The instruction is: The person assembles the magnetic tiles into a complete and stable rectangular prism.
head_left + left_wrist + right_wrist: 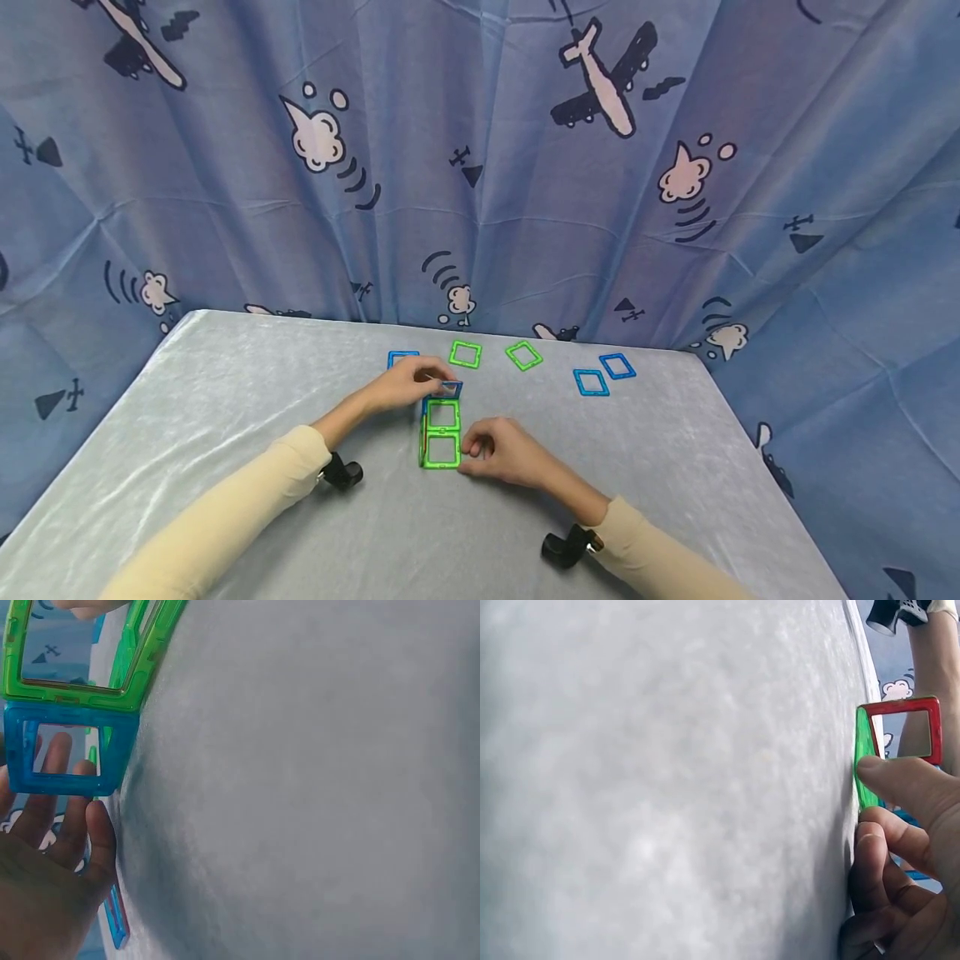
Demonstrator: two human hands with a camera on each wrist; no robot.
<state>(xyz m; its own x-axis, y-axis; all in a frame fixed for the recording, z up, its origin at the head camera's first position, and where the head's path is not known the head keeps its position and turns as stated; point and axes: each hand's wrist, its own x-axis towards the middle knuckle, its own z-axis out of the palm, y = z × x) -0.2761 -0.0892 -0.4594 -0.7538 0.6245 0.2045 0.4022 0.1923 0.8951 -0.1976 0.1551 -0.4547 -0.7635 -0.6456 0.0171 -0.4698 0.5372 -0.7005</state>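
Note:
Two green square magnetic tiles lie flat in a row, the near one (pixel 442 466) in front of the far one (pixel 455 414). Along their left side tiles stand upright: a blue one (pixel 71 785) and a green one (pixel 67 695) show in the left wrist view, and a red upright tile (pixel 904 705) in the right wrist view. My left hand (pixel 408 382) pinches a blue tile (pixel 459 388) at the row's far end. With thumb and forefinger my right hand (pixel 504 452) holds the near green tile's right edge, other fingers curled.
Loose tiles lie toward the back of the cloth-covered table (pixel 300 358): a blue one (pixel 403 353) behind the left hand, a green one (pixel 465 342) and another green one (pixel 532 351), then two blue ones (pixel 595 394) further right. A patterned curtain (pixel 480 250) hangs behind.

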